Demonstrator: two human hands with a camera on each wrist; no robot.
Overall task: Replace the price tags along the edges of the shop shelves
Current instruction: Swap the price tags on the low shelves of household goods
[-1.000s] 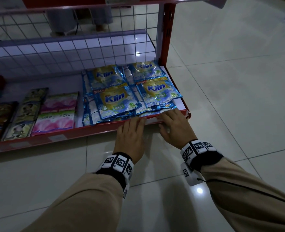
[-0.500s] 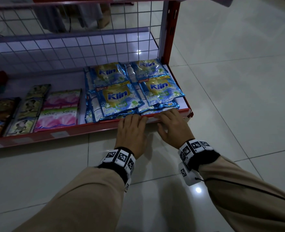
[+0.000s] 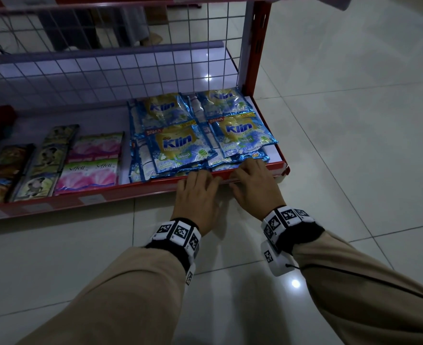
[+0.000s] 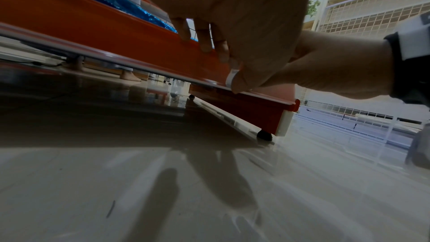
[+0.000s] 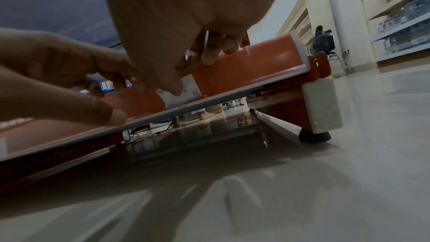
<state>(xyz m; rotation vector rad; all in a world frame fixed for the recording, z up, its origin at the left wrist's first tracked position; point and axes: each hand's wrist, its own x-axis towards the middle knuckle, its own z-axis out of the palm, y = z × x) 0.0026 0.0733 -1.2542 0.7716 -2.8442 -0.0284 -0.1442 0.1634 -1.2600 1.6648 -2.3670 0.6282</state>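
Observation:
The red bottom shelf point(image 3: 155, 186) has a clear tag strip point(image 5: 232, 97) along its front edge. A white price tag point(image 5: 186, 89) sits in that strip near the right end. My right hand point(image 3: 251, 181) curls its fingers over the edge, and its thumb point(image 5: 167, 80) presses on the tag. Close on its left, my left hand point(image 3: 196, 190) hooks its fingers over the same edge, its thumb point(image 5: 109, 117) pressing the strip's lower lip. In the left wrist view only a sliver of the tag point(image 4: 232, 78) shows beside the right thumb.
Blue Klin sachets point(image 3: 180, 145) lie stacked just behind my fingers. Pink and dark sachets point(image 3: 91, 170) lie further left. Other tags point(image 3: 91, 199) sit in the strip to the left. A red upright point(image 3: 257, 46) and wire grid back the shelf. Glossy tiled floor lies below and to the right.
Both hands stay on the shelf's front edge. The right hand has edged slightly left towards the left hand, and my head has leaned in a little.

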